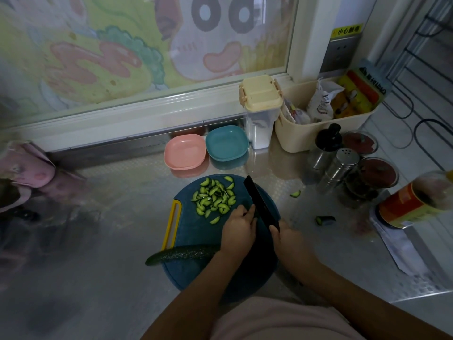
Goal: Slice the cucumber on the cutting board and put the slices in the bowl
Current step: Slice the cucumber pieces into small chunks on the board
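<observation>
The bench (110, 229) is steel, glossy enough to mirror things, with a fine embossed grain in places. The board (196, 234) looks like matt blue plastic, and its yellow handle (172, 224) is smoother. The knife (261, 203) has a matt black blade. The pink bowl (184, 150) and teal bowl (226, 143) are smooth plastic with a soft sheen. The cucumber (181, 253) has dark, bumpy skin; the slices (215, 197) look pale and moist. The shaker (339, 165) is brushed metal, the basket (318, 136) matt cream plastic.

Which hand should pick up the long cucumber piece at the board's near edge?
Left, probably. The left hand sits nearer the cucumber, which lies on its side of the cutting board, while the right hand grips the knife.
</observation>
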